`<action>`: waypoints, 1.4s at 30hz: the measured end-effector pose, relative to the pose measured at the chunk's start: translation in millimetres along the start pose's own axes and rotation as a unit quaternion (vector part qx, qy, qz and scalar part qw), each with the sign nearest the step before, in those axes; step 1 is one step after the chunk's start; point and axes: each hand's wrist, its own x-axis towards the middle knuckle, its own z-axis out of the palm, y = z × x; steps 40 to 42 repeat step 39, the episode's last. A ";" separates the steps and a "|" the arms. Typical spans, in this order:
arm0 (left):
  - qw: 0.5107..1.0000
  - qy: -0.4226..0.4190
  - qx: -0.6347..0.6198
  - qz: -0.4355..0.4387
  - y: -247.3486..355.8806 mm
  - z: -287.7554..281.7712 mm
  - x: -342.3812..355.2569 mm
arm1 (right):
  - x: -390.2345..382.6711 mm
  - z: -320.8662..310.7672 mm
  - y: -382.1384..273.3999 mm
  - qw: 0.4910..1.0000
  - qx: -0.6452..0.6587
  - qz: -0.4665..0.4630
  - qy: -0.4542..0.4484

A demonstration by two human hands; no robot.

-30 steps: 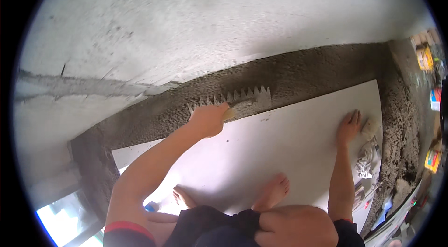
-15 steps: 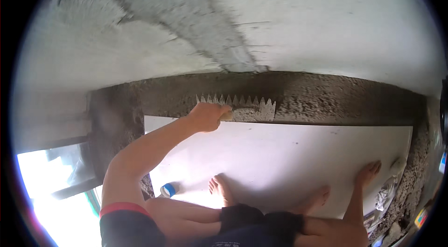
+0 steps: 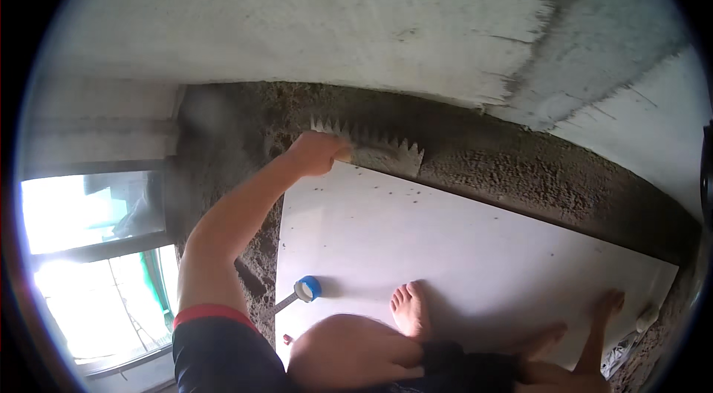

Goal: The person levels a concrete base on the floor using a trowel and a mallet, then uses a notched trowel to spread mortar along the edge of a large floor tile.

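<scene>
My left hand [image 3: 318, 153] is closed round the handle of a notched trowel [image 3: 397, 155]. The trowel's toothed edge points toward the far wall, and its blade lies on a strip of brown-grey mortar [image 3: 505, 178] along the slab's far edge. Under me is a large white slab [image 3: 460, 244] with dark specks of mortar on it. On the right, my right hand [image 3: 610, 304] rests on the slab, with its fingers stretched out and nothing seen in them.
My bare foot [image 3: 411, 310] stands on the slab. Left of it lies a round blue-and-white object [image 3: 307, 288] with a grey stick-like part. A pale, rough wall [image 3: 334, 22] rises at the far side. Bright window panes [image 3: 96, 207] are at the left.
The view has swung leftward, so the slab and wall appear tilted and more of the window shows. My left hand keeps hold of the trowel, which has shifted left along the mortar.
</scene>
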 end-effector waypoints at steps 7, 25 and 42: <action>0.999 0.006 0.004 -0.049 -63.7 37.9 -10.6 | 6.3 37.5 -5.0 0.995 -0.088 -0.055 0.010; 0.981 0.090 -0.018 -0.170 -127.7 61.6 -58.2 | -38.6 -230.6 -28.3 0.910 0.284 -0.286 -0.099; 0.849 0.165 -0.377 -0.332 -37.8 153.8 -151.1 | -55.6 -143.0 -254.4 0.877 0.381 0.034 0.292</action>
